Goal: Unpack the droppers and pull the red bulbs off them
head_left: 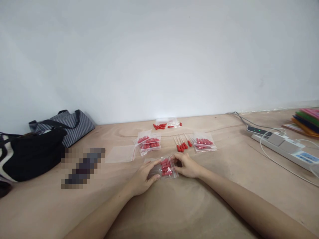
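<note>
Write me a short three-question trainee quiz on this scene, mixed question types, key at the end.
1. Choose one. What lies between the left hand and the right hand?
A) a power strip
B) a clear zip bag with red bulbs inside
C) a charger
2. True or false: the striped bag lies to the left of the left hand.
3. Fill in: the loose red-bulbed droppers lie just beyond the person's ____ hand.

Key: 1 B; 2 true; 3 right.
</note>
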The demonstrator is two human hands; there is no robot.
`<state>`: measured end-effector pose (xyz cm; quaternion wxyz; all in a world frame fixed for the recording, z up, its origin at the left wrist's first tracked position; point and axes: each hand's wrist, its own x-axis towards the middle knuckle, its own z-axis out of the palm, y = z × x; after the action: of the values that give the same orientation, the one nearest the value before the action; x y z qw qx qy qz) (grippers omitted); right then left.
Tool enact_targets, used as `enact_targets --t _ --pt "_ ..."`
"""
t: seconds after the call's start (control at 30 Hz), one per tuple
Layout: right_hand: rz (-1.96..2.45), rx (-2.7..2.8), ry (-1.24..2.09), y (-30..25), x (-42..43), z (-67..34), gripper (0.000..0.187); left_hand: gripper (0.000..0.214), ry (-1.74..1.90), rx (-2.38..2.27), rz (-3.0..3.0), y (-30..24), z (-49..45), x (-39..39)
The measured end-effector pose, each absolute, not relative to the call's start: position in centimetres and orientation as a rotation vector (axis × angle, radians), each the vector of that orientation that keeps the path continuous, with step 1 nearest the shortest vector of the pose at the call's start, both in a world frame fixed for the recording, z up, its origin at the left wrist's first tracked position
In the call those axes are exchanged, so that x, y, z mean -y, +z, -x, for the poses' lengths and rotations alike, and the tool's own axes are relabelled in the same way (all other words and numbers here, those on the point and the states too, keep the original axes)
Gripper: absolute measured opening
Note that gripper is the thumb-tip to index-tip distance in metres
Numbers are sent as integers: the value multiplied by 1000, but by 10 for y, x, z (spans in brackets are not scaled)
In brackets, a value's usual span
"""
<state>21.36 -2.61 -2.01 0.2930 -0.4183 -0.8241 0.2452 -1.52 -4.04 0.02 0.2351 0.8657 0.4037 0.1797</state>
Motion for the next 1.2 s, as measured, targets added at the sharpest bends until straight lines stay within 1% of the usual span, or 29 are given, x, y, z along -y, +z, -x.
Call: enact_targets --t 0.13,0.2,0.37,0.63,0.8,0.97,1.1,1.2 --pt "1126 2222 575 -19 28 -213 27 47 516 -1091 -2381 0 15 40" --pt "1134 2260 559 -19 28 -213 30 47 520 -1088 -2380 0 15 40" --pt "1142 2301 539 -19 27 -213 19 46 522 -1095 -2394 2 14 40" --pt "1076 2372 620 -12 33 -213 17 44 530 -1099 -2368 2 15 40" --pt "1124 2193 705 -19 36 -204 22 44 520 -1128 -2349 0 16 39" --pt "1146 2068 728 -23 37 -203 16 43 527 -1121 -2351 0 15 38" --pt "1033 2006 892 -21 33 -218 21 39 515 -1136 -2372 1 16 36" --pt "1004 1835 1015 -22 28 -234 27 38 514 -1157 -2391 1 21 32"
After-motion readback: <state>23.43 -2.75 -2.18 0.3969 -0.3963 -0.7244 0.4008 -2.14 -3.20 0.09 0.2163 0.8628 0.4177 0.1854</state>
